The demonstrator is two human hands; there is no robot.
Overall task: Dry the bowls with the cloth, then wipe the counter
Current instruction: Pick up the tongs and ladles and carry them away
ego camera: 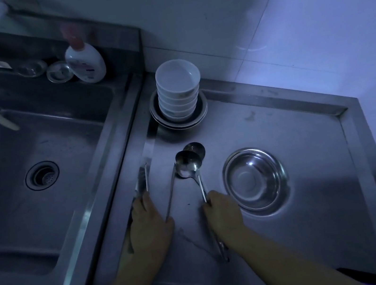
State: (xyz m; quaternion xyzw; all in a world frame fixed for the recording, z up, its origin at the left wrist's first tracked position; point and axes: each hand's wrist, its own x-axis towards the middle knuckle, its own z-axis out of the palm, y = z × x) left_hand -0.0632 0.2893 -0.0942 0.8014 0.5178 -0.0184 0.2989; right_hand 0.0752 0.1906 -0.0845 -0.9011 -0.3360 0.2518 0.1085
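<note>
Judging progress: I put the task near its start or between steps; no cloth is in view anywhere, so I see no drying under way.
Bowls: a stack of white bowls (179, 89) stands on plates (179, 119) at the back of the counter (315, 195), by the wall; a steel bowl (255, 178) sits upright to the right of my right hand. I cannot tell in this dim light whether any is dry.
Left hand: my left hand (150, 225) rests on the counter, fingers curled on a flat steel utensil (141, 180) near the sink (35, 155) edge.
Right hand: my right hand (221, 211) pinches the handle of a ladle (192, 164); a second ladle (179, 171) lies crossed with it.
Counter: the utensils lie on it, so it looks not yet wiped.
Left to do: find the cloth, dry each bowl, then wipe the counter.
Other: a soap bottle (86, 62) stands behind the sink.
</note>
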